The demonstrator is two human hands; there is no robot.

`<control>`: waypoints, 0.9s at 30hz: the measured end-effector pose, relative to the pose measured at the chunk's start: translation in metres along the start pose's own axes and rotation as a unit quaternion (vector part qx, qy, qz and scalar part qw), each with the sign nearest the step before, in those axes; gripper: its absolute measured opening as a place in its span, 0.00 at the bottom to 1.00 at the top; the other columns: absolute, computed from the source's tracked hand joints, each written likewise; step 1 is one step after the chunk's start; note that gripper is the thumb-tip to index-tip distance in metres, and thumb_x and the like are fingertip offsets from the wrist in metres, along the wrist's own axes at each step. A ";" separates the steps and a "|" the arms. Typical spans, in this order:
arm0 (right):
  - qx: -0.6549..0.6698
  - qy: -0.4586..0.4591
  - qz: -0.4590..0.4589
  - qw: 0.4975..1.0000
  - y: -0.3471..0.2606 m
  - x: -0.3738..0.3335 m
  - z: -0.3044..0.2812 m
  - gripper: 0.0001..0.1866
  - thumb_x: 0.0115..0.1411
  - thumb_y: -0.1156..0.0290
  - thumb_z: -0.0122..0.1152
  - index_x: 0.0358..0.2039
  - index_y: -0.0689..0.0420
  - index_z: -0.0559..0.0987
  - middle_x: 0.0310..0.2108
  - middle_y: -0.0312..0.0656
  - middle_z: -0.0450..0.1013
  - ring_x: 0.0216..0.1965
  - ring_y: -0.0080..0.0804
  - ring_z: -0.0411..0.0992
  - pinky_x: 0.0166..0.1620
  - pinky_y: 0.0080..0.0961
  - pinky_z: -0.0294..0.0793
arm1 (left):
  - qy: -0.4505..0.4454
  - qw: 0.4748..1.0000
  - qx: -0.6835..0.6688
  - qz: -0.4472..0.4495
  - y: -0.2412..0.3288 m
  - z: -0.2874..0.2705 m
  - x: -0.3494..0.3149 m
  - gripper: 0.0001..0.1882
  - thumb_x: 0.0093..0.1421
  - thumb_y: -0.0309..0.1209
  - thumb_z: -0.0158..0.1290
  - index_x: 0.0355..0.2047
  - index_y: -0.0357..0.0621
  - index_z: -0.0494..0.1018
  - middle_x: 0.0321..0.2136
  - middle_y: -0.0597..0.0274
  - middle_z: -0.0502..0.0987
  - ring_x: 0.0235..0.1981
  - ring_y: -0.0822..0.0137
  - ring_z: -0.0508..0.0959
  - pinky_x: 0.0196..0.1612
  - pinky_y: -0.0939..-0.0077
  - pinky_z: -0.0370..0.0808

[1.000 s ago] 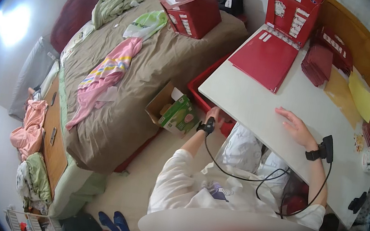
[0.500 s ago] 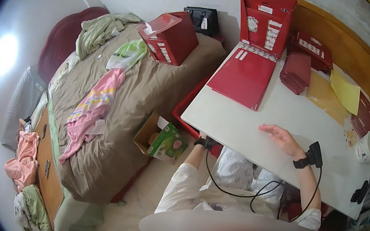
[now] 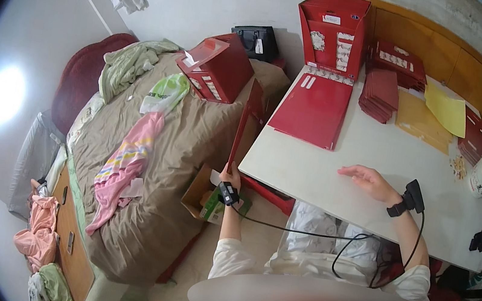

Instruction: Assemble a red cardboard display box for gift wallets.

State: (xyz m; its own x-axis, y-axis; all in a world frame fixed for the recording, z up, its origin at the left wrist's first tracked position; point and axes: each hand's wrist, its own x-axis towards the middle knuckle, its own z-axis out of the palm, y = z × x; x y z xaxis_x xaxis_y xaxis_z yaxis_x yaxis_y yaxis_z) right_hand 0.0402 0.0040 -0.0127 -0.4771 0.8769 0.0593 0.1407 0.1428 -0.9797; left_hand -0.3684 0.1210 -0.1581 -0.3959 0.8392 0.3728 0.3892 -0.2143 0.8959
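gripping a red sheet beside the counter

left hand is down in the gap between bed and white counter, fingers closed on the lower end of a flat red cardboard sheet standing on edge against the counter's side. right hand lies flat on the counter, fingers spread, holding nothing. an open red folder lies further along the counter, with a stack of red envelopes just beside it.
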 end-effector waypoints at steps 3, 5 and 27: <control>0.015 0.010 0.009 1.000 -0.002 0.000 0.001 0.18 0.61 0.77 0.43 0.52 0.60 0.70 0.52 0.40 0.68 0.56 0.27 0.63 0.60 0.29 0.57 | 0.036 0.987 0.156 -0.009 0.022 -0.007 0.001 0.21 0.61 0.41 0.49 0.41 0.33 0.74 0.27 0.43 0.78 0.27 0.52 0.80 0.30 0.63 0.73; 0.022 0.011 0.013 1.000 -0.005 -0.001 0.001 0.18 0.61 0.77 0.43 0.52 0.60 0.70 0.52 0.40 0.68 0.56 0.27 0.63 0.60 0.29 0.58 | 0.146 0.977 0.153 -0.008 0.038 -0.008 0.003 0.20 0.62 0.40 0.49 0.39 0.32 0.74 0.27 0.45 0.79 0.28 0.55 0.80 0.30 0.64 0.73; -0.032 0.094 -0.232 0.968 -0.125 -0.053 0.017 0.07 0.60 0.80 0.50 0.38 0.63 0.74 0.38 0.44 0.74 0.41 0.31 0.72 0.47 0.26 0.69 | 0.268 0.864 0.043 0.424 0.276 -0.032 -0.004 0.07 0.56 0.22 0.52 0.34 0.32 0.76 0.25 0.48 0.78 0.25 0.58 0.80 0.29 0.71 0.75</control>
State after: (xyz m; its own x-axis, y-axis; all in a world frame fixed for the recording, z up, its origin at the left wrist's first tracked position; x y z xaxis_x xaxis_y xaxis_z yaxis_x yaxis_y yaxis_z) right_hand 0.0338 -0.0682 0.1029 -0.3366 0.7784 0.5299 0.0044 0.5640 -0.8257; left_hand -0.2862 0.0427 0.0955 -0.2566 0.0411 0.9656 0.7801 -0.5811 0.2320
